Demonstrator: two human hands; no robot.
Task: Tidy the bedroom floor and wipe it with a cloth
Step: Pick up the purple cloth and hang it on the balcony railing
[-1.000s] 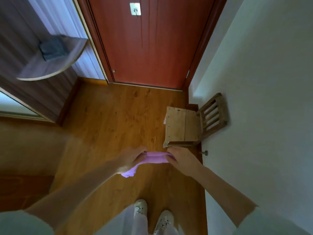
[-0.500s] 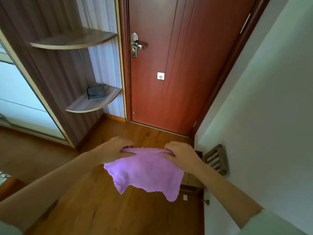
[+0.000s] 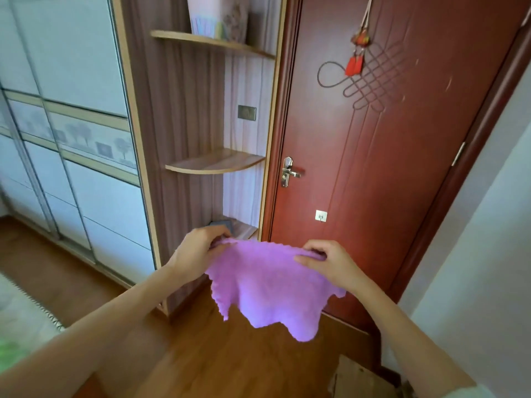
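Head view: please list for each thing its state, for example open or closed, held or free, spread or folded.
purple cloth: spread out, hanging in the air, held by its top edge
left hand: pinches the cloth's left top corner
right hand: pinches the cloth's right top corner
red door: closed
door handle: level, untouched
knot ornament: hanging on the door
middle shelf: bare

No text, label, brand or number can be read anywhere: the box (image 3: pixel 218 17) on the top shelf (image 3: pixel 212 43) carries only a blurred pattern, and the door (image 3: pixel 388 156) bears no lettering.
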